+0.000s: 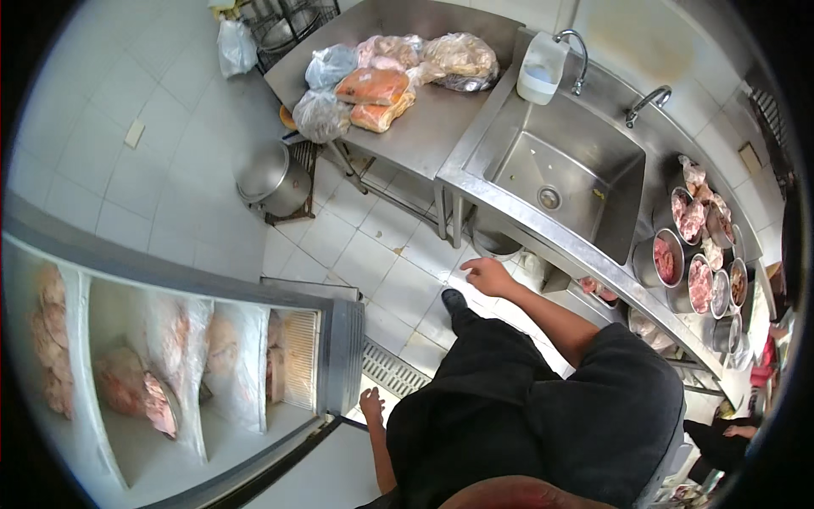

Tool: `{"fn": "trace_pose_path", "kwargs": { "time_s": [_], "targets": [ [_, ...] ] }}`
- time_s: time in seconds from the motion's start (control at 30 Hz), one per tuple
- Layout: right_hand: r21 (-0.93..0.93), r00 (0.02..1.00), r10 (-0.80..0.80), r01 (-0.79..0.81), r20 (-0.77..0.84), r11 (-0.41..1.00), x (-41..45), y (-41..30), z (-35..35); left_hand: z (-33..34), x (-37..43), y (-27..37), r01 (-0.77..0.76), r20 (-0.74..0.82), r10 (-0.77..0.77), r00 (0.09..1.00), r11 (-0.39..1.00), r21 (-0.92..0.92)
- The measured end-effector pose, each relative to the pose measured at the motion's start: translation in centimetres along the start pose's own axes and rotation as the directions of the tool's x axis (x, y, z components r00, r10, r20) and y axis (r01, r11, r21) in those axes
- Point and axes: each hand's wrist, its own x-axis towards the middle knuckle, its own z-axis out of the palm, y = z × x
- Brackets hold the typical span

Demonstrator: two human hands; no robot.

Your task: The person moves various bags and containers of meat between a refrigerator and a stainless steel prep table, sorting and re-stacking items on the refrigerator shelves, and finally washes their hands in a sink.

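Observation:
Nothing is in my right hand (488, 277), which hangs with fingers apart over the white floor tiles, below the steel sink (559, 172). My left hand (372, 404) is empty too, its fingers loosely curled above a floor drain grate (393, 369). It is beside the opened refrigerator (343, 362), whose shelves hold plastic-wrapped meat (175, 324) and a dish of raw meat (159, 405). On the steel table (439, 127) ahead lie orange-coloured wrapped packages (372, 86) and several filled plastic bags (461, 56).
Several steel pots of raw meat (700, 284) stand right of the sink. A white plastic container (542, 69) sits under a faucet (579, 63). A large lidded pot (273, 181) stands by the left wall. Part of another person (722, 439) shows at lower right.

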Motion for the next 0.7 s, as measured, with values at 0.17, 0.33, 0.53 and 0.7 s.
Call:
{"fn": "trace_pose_path", "kwargs": {
  "time_s": [0.17,0.33,0.53,0.7],
  "targets": [
    [0.107,0.995,0.069,-0.062,-0.066,0.992,1.1,2.1,-2.4,0.0,5.4,-4.3,-0.222,0.051,0.216,0.975,0.939,0.262],
    [0.173,0.993,0.099,-0.088,-0.058,0.981,7.2,0.2,-6.4,0.8,7.5,0.6,-0.591,0.290,0.636,0.716,0.330,0.736],
    [0.341,0.999,0.014,0.003,-0.048,0.940,17.8,-2.2,-11.5,2.3,12.1,10.7,-0.652,0.237,0.611,0.756,0.667,0.361],
    [0.322,0.997,-0.072,0.078,-0.030,0.944,24.6,-6.6,-15.3,5.4,10.4,20.4,-0.394,0.077,0.386,0.919,0.904,0.167]
  ]
}}
